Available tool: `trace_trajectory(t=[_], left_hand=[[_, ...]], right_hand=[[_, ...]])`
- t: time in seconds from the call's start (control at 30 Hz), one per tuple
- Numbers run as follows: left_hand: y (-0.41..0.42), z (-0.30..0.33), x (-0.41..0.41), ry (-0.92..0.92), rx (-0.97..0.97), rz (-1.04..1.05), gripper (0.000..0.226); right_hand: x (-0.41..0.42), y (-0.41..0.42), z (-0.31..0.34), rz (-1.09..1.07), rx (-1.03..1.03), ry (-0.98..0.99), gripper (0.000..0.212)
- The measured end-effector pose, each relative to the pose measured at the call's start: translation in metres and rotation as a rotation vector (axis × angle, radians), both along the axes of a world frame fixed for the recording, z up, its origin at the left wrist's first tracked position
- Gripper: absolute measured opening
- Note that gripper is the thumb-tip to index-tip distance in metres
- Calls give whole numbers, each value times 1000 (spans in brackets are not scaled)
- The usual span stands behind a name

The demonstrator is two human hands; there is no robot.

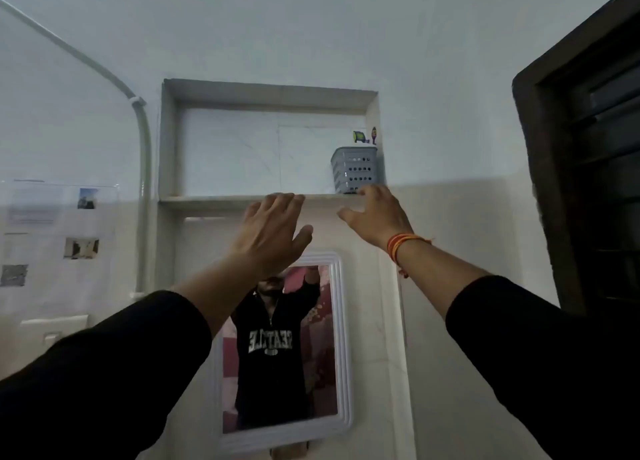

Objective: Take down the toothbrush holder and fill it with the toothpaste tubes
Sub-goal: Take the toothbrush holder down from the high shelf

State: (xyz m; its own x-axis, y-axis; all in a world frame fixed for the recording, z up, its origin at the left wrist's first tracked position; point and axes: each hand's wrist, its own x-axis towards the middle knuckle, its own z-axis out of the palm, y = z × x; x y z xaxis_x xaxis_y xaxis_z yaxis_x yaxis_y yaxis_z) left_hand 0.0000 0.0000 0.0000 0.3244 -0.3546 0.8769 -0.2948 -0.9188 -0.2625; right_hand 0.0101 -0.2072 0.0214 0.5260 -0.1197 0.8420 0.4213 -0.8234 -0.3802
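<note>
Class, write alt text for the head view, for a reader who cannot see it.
Two bare hands, left hand and right hand, reach up, open, toward a grey toothbrush holder at the right end of a wall niche above a mirror.

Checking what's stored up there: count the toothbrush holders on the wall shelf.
1. The grey toothbrush holder stands at the shelf's right end, just above the right hand. No toothpaste tubes are visible.

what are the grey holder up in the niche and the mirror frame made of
The toothbrush holder looks like moulded grey plastic with a matte finish: thin walls pierced by even rows of small slots. The mirror frame looks like white plastic with a slight sheen, shaped in stepped ridges with rounded corners, though painted wood can't be ruled out.
</note>
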Motion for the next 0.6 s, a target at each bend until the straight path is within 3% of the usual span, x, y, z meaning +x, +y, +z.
trace_trajectory(t=[0.23, 0.43, 0.6], left_hand=[[-42, 48, 92, 75, -7, 22, 62], [-70, 74, 169, 166, 14, 62, 66], [-72, 72, 217, 134, 3, 76, 73]], right_hand=[[100, -34, 55, -107, -62, -20, 69], [186, -51, 96, -117, 4, -46, 103], [233, -42, 110, -96, 155, -111, 132]])
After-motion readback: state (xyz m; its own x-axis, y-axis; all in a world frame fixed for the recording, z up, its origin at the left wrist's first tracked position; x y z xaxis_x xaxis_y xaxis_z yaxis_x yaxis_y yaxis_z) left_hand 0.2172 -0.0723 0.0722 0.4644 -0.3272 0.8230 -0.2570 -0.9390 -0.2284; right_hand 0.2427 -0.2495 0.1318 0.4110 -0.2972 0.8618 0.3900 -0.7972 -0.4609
